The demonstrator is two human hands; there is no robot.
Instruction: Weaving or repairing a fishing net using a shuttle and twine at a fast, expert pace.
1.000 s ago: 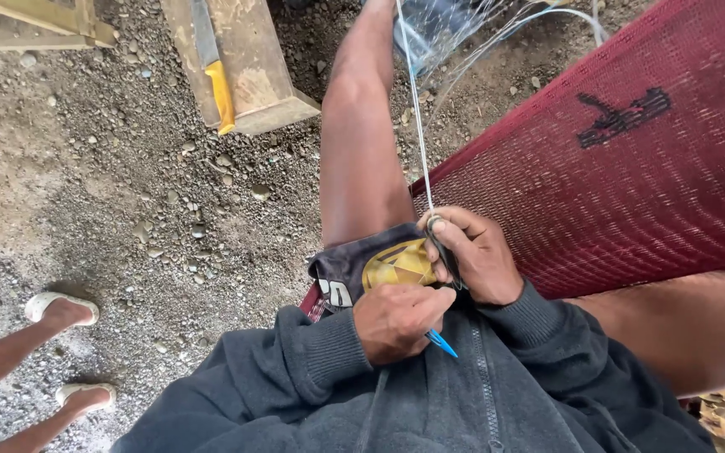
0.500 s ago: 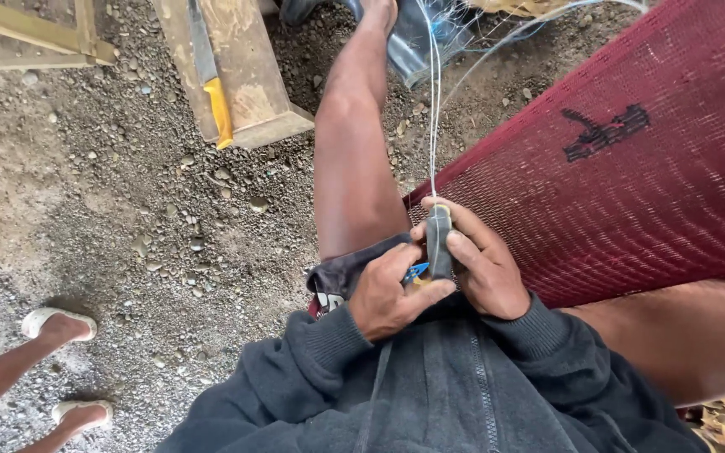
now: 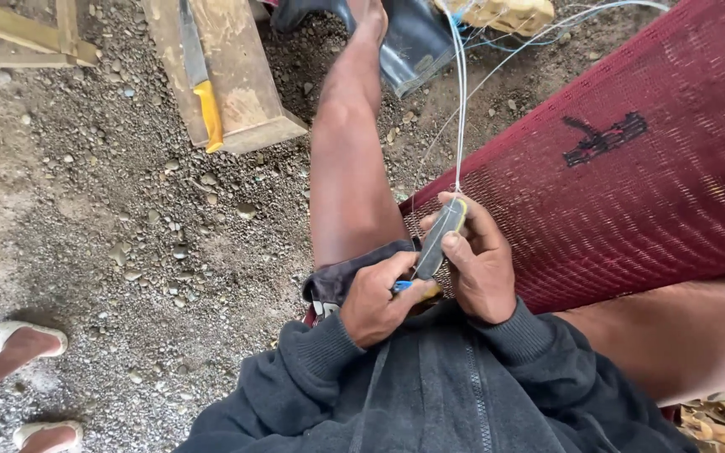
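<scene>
Since the frame 0.5 s ago, the dark netting shuttle has tipped from upright to a slant, its top now leaning toward 1 o'clock, and the left hand has slid a little lower beneath it. It is a slim, flat, dark grey tool with a yellowish rim at its upper tip, wound with pale line. From that tip a thin white line runs straight up toward 12 o'clock, to a tangle of pale and blue strands near the top edge. The right hand is closed around the shuttle, thumb across its face and fingers curled behind it. The left hand is curled nearly closed just at 7 o'clock of the shuttle's lower end, pinching a small blue piece between thumb and forefinger; what that piece is cannot be told. Both hands sit over the person's lap, above a dark grey zipped hoodie, with a bare leg stretching toward 12 o'clock. A dark red woven mesh lies across the right thigh, at 3 o'clock of the hands. On the gravel ground, at 10 o'clock, a yellow-handled knife rests on a wooden block. Another person's 2 sandalled feet show at 8 o'clock.
</scene>
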